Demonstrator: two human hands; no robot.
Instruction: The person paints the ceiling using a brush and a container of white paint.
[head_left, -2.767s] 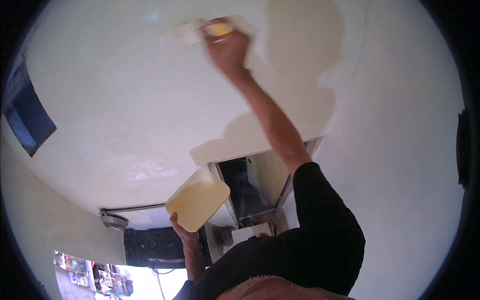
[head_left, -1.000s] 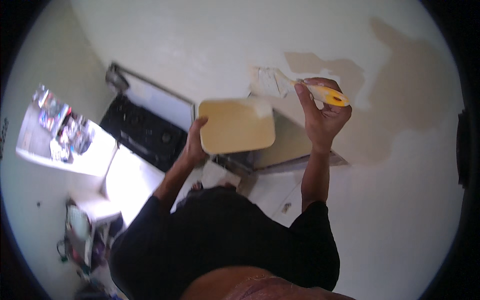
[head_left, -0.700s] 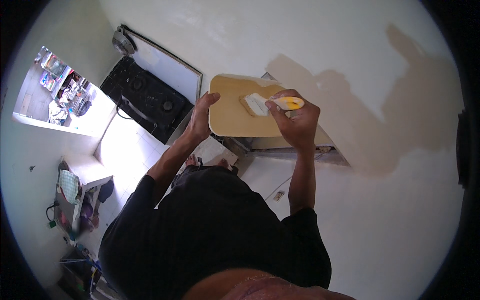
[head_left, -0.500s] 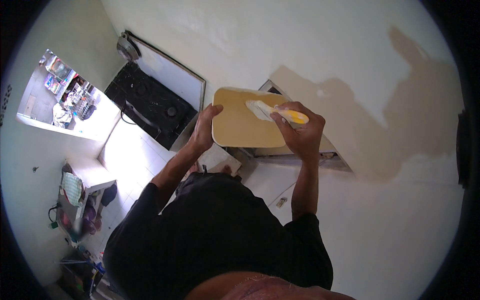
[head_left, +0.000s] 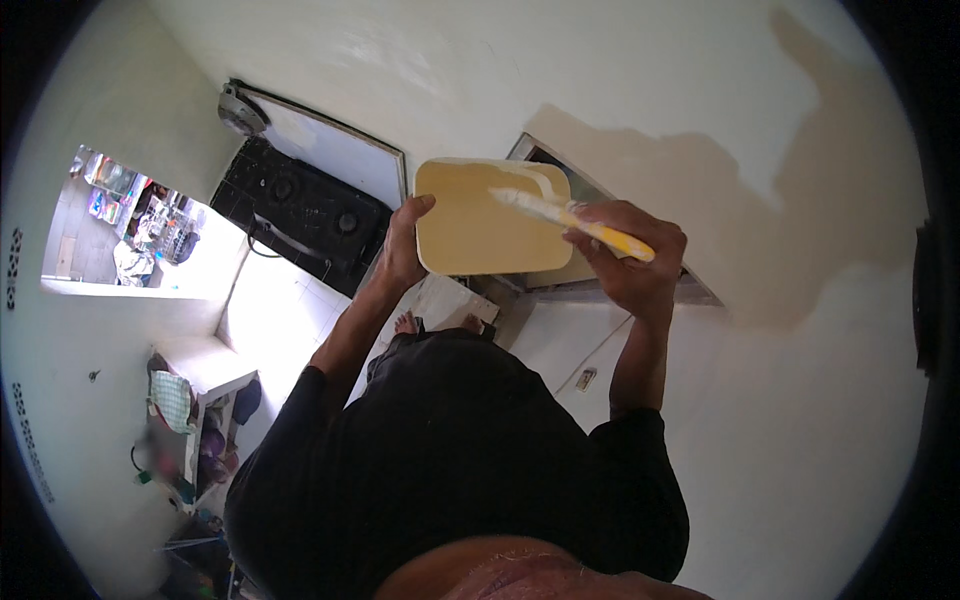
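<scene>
My left hand grips the left edge of a rounded rectangular tan tub, thumb over the rim. Its inside looks coated or filled with tan paint, with a paler streak near the upper right corner. In my right hand is a paintbrush with a yellow and white handle, pinched between thumb and fingers. The brush's whitish head points left over the tub; whether it touches the surface I cannot tell.
A black stove stands on a dark tiled counter beyond my left arm. A framed recess opens in the pale wall behind the tub. Lower left, a shelf holds cloths and household items. My bare feet show below the tub.
My right hand and the paintbrush have shifted right and slightly down, with the brush now at a different angle. The tub has moved slightly left and up in the view.
</scene>
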